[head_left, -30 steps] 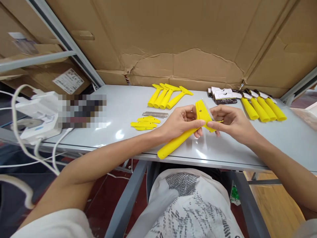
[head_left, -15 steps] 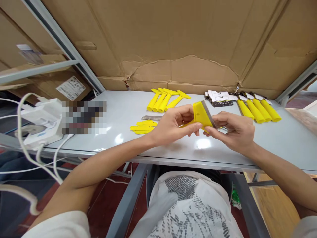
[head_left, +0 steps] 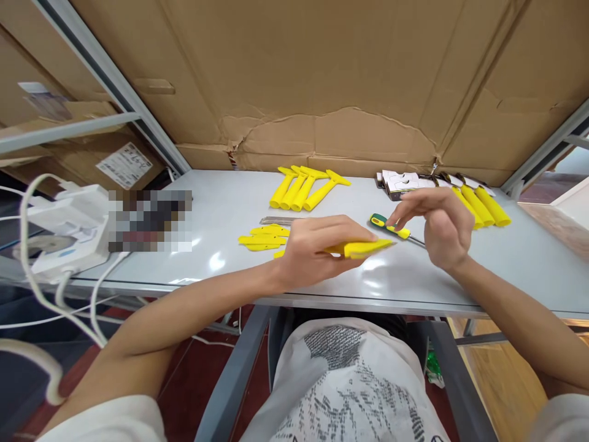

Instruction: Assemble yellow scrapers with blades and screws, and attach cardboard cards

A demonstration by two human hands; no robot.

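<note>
My left hand is closed round a yellow scraper, whose wide head is turned nearly edge-on and points right. My right hand is off the scraper, with its fingers apart and slightly curled over a green and yellow screwdriver lying on the table. Whether a fingertip touches the screwdriver handle cannot be made out. Left of my left hand lie flat yellow pieces, with a stack of metal blades just behind them.
Several yellow handles lie at the table's back. Further right are black-and-white cards and scrapers with yellow handles. White power strips and cables are at the left, beside a blurred patch. Cardboard stands behind the table.
My right hand has let go of the scraper head and lifted over the screwdriver, now in view. My left hand has tilted the scraper from face-on to nearly edge-on and slightly lower.
</note>
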